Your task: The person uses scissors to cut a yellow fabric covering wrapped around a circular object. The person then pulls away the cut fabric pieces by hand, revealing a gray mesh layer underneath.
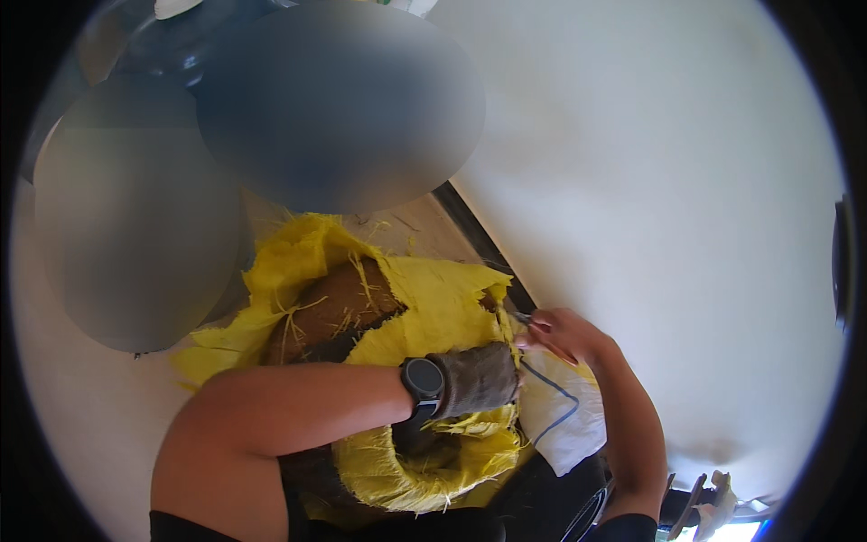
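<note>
A torn yellow woven plastic sack (433, 289) with frayed edges lies over a large brown rounded object (352, 294). My left hand (479, 378) reaches across it from the left, a dark watch at its wrist and a brown-grey covering over most of it. Its fingers are mostly hidden at the sack's right edge. Close beside it, my right hand (564, 334) is closed around a small tool with a metal tip (521, 318), its kind unclear. Under my hands hangs a white cloth or sack piece (560, 411) with a blue line.
A ring-like fold of yellow sack (370, 470) lies nearest my body. A pale wall (677, 208) with a dark skirting strip (479, 230) rises on the right. Two large blurred patches cover the upper left. Several loose items (709, 501) stand at the lower right.
</note>
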A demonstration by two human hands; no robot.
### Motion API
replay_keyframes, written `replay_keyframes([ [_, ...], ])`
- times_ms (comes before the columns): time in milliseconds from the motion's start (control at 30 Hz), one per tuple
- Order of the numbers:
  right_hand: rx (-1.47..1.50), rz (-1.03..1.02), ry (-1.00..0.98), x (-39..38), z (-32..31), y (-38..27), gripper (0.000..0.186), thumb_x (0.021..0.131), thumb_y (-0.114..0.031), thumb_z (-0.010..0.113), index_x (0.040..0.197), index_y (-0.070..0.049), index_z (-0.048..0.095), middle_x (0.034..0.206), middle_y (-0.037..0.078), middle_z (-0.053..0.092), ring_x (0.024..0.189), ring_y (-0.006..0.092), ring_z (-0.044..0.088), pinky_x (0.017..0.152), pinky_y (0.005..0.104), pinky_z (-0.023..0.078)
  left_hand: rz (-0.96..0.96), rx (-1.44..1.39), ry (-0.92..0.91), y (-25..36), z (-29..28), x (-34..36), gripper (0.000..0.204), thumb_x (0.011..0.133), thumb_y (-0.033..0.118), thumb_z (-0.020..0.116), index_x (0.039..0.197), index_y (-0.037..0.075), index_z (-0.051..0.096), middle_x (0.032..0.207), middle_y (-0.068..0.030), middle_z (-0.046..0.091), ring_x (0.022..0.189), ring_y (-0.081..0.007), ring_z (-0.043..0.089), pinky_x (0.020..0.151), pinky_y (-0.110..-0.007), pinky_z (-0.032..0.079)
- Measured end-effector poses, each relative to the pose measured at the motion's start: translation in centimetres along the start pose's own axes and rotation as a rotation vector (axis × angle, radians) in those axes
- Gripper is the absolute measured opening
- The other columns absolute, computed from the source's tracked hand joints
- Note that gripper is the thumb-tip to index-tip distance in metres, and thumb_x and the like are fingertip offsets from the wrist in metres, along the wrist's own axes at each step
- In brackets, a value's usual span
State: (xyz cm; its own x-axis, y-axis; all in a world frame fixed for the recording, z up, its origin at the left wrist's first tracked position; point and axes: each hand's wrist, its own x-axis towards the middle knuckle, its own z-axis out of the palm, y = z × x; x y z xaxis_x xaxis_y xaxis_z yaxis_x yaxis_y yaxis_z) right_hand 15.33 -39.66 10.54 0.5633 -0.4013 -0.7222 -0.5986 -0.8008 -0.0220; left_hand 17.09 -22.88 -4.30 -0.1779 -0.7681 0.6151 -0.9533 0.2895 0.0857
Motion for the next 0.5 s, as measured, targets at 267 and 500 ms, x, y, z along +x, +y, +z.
replay_keyframes([
  [267, 1.307, -0.353, -0.048, -8.0, 7.2, 2.5, 0.074, 0.092, -0.073, 0.054, 0.097, 0.000, 0.064, 0.084, 0.008, 0.063, 0.074, 0.0188, 0.062, 0.071, 0.0337, 0.051, -0.277, 0.084, -0.055, -11.4, -10.2, -8.6, 0.020, 0.079, 0.008, 0.061, 0.097, 0.007, 0.069, 0.093, -0.0109, 0.068, 0.086, -0.0299, 0.065, 0.078, -0.046, 0.050],
  [500, 1.495, -0.410, -0.398, -9.7, 11.5, -11.0, 0.084, 0.098, -0.077, 0.026, 0.098, -0.001, 0.062, 0.076, 0.009, 0.059, 0.070, 0.0224, 0.057, 0.072, 0.0373, 0.048, -0.268, -0.008, -0.217, -13.6, -6.1, -10.0, 0.011, 0.077, 0.016, 0.064, 0.085, 0.012, 0.070, 0.085, -0.0079, 0.066, 0.084, -0.0279, 0.063, 0.077, -0.045, 0.048],
])
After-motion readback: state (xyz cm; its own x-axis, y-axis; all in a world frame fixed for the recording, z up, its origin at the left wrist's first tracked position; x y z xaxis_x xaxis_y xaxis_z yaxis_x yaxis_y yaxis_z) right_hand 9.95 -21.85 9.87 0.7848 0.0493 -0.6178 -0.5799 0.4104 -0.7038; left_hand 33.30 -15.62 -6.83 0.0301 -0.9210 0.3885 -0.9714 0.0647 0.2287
